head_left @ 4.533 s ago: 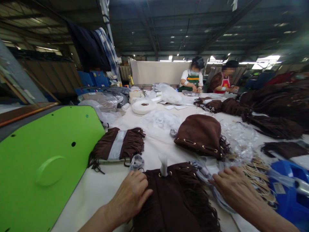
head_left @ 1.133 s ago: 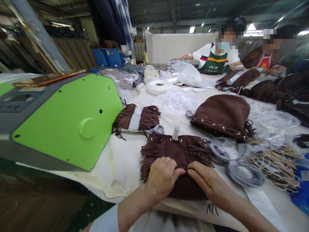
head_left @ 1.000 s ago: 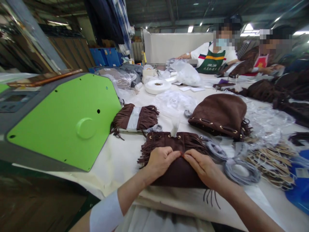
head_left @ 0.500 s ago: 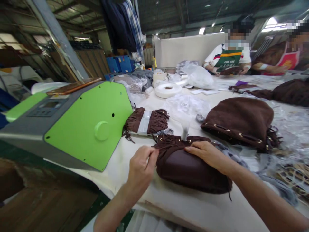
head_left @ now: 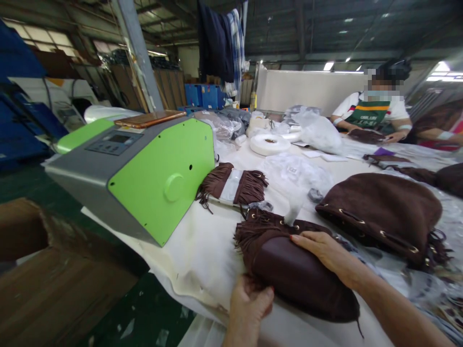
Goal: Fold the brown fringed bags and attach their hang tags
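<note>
A dark brown bag lies on its side near the table's front edge, its smooth base facing me. Fringe hangs at its left side, and metal eyelets run along its far rim. My right hand grips the bag from above, fingers together across its upper side. At the near left edge of the bag, my left hand has its fingers curled against the underside, fingertips partly hidden, thumb apart. A white piece of stuffing or wrap sticks up behind the rim.
A green and grey machine stands at left with a phone-like slab on it. Behind the bag lies a banded fringed bag; a larger brown bag lies at right. A co-worker handles brown material across the table.
My left hand has gone from the fringe at the bag's left side down to its near lower edge. My right hand stays on the bag. The view has swung left.
</note>
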{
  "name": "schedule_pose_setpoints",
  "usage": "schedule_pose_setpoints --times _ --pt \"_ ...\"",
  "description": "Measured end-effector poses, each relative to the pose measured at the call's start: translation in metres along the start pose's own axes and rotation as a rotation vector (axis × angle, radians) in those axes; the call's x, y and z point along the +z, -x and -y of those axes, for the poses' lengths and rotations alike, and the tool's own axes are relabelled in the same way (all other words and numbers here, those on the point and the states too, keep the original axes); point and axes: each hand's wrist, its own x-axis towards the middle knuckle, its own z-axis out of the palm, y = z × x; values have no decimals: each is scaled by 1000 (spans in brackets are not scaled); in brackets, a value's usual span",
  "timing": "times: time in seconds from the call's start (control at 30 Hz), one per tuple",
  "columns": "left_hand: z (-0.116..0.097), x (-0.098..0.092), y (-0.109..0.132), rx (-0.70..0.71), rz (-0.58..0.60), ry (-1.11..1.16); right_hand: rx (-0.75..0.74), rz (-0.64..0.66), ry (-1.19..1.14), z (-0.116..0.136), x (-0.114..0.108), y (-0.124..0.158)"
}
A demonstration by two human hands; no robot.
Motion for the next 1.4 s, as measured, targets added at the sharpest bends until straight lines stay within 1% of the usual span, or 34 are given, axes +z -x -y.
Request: schedule_pose_setpoints --times 0.1,0.2,0.3,0.37,0.47,0.57,0.63,0.7,0.77,0.83,0.9,1.0,1.1,1.17,1.23,1.3,1.33,1.37,1.4 --pt "-3 -4 -2 -35 36 39 -74 -75 137 -1 -3 -5" --pt "-2 -5 0 -96 63 72 -217 -223 400 -5 -2 -13" --pt "-3 -7 3 -122 70 76 -298 -410 683 -14 10 -18" --pt "-7 -7 5 -116 32 30 -331 -520 824 -23 21 -19" --pt "-17 -1 5 -101 9 -18 -439 -604 902 -39 35 -19" --pt "-25 10 2 -87 88 0 -524 -644 921 -47 40 -19" --pt "-28 16 0 -67 136 -26 -525 -632 939 -48 40 -18" --pt "-29 17 -3 -43 164 -86 -496 -597 967 -45 41 -17" --pt "-30 14 -5 -75 138 -159 -469 -573 999 -43 44 -16" --pt "-32 9 -7 -148 72 -219 -454 -582 1023 -42 47 -14" --pt "-33 5 -9 -186 18 -256 -454 -593 1025 -42 49 -13" --pt "-32 1 -11 -159 5 -292 -459 -585 970 -43 49 -14" --pt "-32 -3 -12 -166 20 -322 -419 -557 834 -39 45 -14" --pt "-33 -6 -12 -194 53 -331 -365 -484 696 -32 38 -11" --pt "-35 -9 -11 -222 98 -327 -311 -343 559 -25 26 -3" --pt "-37 -12 -10 -239 156 -322 -279 -218 446 -23 8 11" --pt "-38 -13 -10 -245 181 -317 -271 -193 391 -26 -1 20" --pt "-39 -13 -10 -251 194 -310 -262 -214 336 -31 -10 31" --pt "-39 -14 -11 -261 195 -302 -250 -291 281 -38 -18 43"
